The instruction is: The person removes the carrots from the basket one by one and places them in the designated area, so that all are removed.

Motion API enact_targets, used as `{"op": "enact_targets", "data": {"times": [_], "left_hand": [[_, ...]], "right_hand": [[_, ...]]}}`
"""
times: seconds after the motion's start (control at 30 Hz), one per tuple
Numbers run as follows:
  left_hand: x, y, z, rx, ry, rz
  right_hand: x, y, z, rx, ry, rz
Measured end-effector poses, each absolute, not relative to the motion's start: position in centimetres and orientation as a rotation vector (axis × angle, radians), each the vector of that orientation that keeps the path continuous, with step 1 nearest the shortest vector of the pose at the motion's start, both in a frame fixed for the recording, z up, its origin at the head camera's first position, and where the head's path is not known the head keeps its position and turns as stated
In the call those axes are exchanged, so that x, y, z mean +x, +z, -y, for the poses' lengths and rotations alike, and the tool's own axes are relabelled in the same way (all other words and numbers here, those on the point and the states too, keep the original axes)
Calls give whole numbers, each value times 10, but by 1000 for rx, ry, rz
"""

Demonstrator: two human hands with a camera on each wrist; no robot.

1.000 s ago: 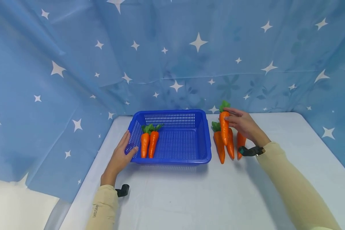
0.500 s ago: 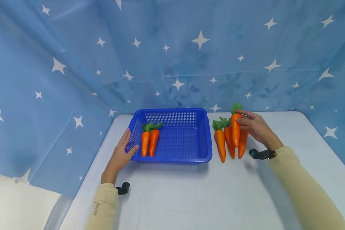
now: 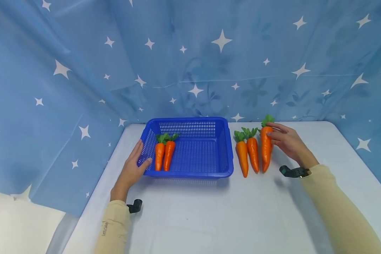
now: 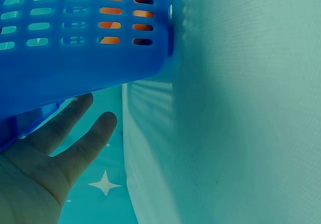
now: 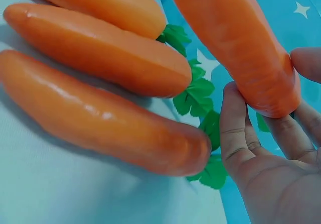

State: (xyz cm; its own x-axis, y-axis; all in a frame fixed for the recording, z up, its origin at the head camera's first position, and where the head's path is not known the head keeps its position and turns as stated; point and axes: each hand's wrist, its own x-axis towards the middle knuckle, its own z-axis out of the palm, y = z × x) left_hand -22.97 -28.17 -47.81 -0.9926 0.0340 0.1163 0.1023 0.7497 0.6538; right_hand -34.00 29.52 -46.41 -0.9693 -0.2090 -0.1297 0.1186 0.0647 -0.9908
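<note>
Right of centre in the head view, the right hand (image 3: 285, 141) pinches a carrot (image 3: 266, 148), now carried further from the blue basket (image 3: 223, 155) and lowered beside the loose carrots (image 3: 247, 155). At left, the left hand (image 3: 131, 171), fingers straight, still steadies the basket.

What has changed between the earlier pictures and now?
The right hand carried its carrot rightward, from above the left carrots of the row to its right end, keeping hold of it. The left hand stayed on the blue basket, with two carrots inside.
</note>
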Motion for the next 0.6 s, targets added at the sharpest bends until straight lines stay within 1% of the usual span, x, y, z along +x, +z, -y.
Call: {"op": "enact_targets", "data": {"times": [0.6], "left_hand": [[-230,-478,281,-93,-1096,2853]], "right_hand": [[-335,-484,-322,-74,-2028,-2068]]}}
